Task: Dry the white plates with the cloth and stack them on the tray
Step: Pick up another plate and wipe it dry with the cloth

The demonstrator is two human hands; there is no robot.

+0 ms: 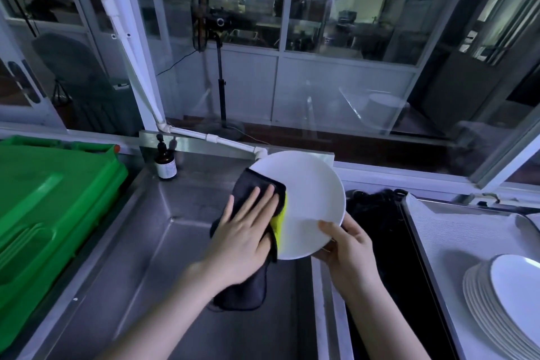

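White round glazed plate (309,202) is standing tilted on edge between my two hands, over the stainless steel sink basin (175,257). My right hand (347,245) is gripping its lower rim, with the thumb lying on the face and the fingers curling behind. My left hand (248,231) is lying flat, fingers straight and a little spread. It is pressing the dark grey cloth with the yellow-green underside (251,187) against the plate's left half. The loose end of the cloth is hanging down below that wrist.

Being round, the plate is offering no long axis. What counts is its face, which is tilting up and towards me. The top rim is leaning away from my hands and the bottom rim is resting in the right one.

The stack of white plates (502,301) is lying to the right of my right hand, lower and nearer my body, on the pale grey rectangular tray (438,231). My right hand is the nearer one to it, though well apart.

I am judging the wiping unfinished, since the cloth is covering only the left part of the face. After that, the plate will need turning flat, face up, before going rightwards onto the stack.
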